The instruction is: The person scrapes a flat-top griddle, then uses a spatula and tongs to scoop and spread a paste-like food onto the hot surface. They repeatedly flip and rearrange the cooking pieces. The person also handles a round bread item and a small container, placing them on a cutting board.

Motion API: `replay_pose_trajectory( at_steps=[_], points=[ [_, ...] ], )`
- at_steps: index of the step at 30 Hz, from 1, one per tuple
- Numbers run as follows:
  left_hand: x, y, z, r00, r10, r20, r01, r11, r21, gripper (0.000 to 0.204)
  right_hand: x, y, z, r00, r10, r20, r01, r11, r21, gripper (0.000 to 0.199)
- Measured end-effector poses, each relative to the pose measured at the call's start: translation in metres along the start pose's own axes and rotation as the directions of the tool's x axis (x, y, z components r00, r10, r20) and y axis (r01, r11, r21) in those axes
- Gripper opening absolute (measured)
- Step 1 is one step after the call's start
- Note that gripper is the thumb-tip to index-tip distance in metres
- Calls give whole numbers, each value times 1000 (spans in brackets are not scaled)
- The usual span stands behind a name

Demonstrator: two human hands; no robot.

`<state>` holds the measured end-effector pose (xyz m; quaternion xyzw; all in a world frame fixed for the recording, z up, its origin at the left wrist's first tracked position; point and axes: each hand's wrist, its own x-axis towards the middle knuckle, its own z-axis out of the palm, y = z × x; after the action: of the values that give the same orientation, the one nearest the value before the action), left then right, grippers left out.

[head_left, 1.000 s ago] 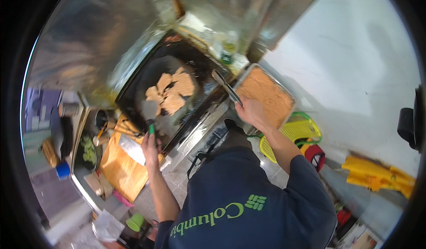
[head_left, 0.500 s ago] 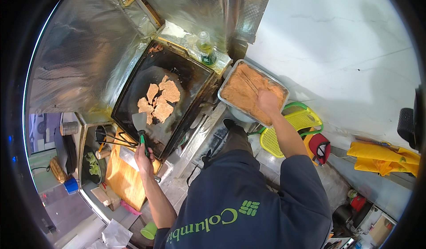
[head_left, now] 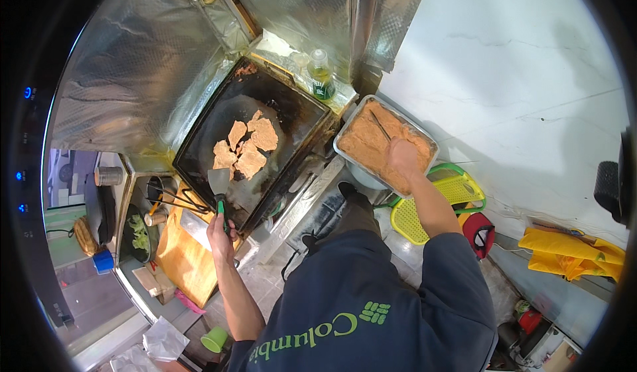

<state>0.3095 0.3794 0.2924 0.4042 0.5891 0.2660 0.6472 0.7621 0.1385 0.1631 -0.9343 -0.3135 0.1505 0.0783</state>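
Black steel griddle (head_left: 219, 130), flat, oil-darkened, set at an angle within walls of crinkled foil sheeting (head_left: 126, 80); on it a cluster of orange-brown breaded cutlets (head_left: 245, 148), thin, irregular, edges touching. Left hand (head_left: 221, 234) closed in a fist round the green handle of a metal spatula (head_left: 219, 187), whose broad flat blade rests on the plate just beside the nearest cutlet. Right hand (head_left: 403, 156) closed on slim metal tongs (head_left: 381, 126) over a rectangular aluminium tray (head_left: 347, 163) of the same breaded pieces, packed edge to edge beside the griddle; whether the tips are pinching a piece cannot be told. Cutlets judged light, limp and floppy, crumb coating fragile and greasy: best lifted from beneath with the blade slid fully under, or nipped gently at a firmer edge with the tongs rather than at the centre. Spatula stiff, to be held low on the handle, clear of the hot plate. Nearby: plastic bottle of yellow oil (head_left: 321, 76) at the griddle's far corner; wooden board (head_left: 182, 259); yellow mesh basket (head_left: 428, 206) on the floor.
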Motion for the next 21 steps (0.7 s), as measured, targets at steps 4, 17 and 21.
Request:
replay_pose_trajectory(
  at_steps=[4,17,21],
  points=[
    [-3,2,0,1000,17,-10,-17,1000,-11,20,-4,-17,-38,939,216,266,-309,871,383,32],
    [2,4,8,1000,3,-13,-3,1000,23,21,0,0,-6,991,110,81,-125,969,215,33],
    [6,0,5,1000,13,4,-13,1000,28,21,-10,5,1,891,277,359,-453,565,689,33]
  ],
)
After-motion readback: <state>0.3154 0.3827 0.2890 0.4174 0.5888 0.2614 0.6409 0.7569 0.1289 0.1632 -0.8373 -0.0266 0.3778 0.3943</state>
